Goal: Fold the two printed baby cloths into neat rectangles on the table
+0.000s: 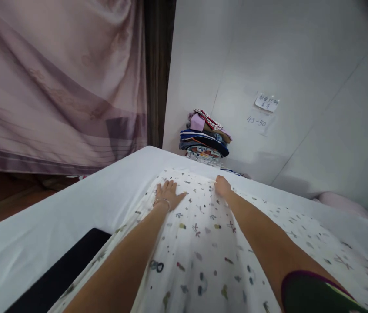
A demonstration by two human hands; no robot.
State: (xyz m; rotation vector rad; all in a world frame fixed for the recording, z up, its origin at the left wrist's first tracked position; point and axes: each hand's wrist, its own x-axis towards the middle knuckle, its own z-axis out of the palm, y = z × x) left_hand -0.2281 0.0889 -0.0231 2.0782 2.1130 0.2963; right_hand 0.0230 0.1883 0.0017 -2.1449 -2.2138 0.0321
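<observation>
A white cloth with small coloured prints [203, 243] lies spread over a white-covered surface [73, 208]. Both my arms stretch out over it toward its far edge. My left hand [168, 193] lies flat on the cloth, fingers spread, with a thin bracelet at the wrist. My right hand [223, 186] rests at the far edge of the cloth with its fingers curled down, seemingly pinching the fabric there. The fingertips of the right hand are hidden.
A stack of folded clothes [205, 139] sits in the corner against the white wall. A paper note [266, 102] is stuck on the wall. A mauve curtain [56, 87] hangs at left. A black flat object [63, 274] lies at the near left.
</observation>
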